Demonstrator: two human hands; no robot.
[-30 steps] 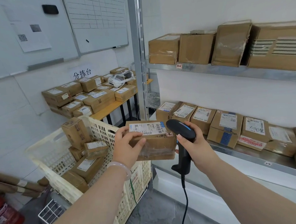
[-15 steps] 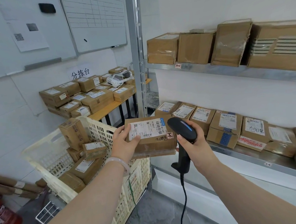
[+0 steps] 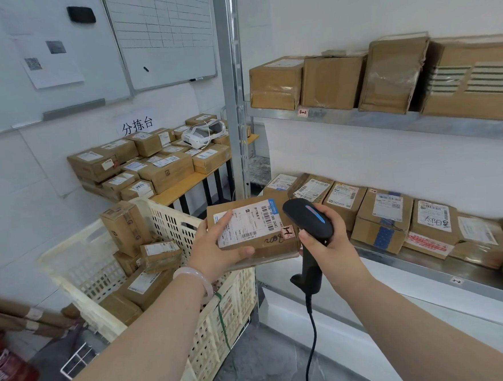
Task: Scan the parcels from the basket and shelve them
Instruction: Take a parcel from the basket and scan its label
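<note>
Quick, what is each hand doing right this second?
Left hand: grips a labelled parcel above the basket.
Right hand: grips a black barcode scanner beside the parcel.

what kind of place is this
Probably a parcel sorting depot or courier station: labelled cardboard parcels fill the metal shelves, a wall sign above the stacked table reads sorting desk, and the right hand holds a barcode scanner by the parcel in the left hand.
</note>
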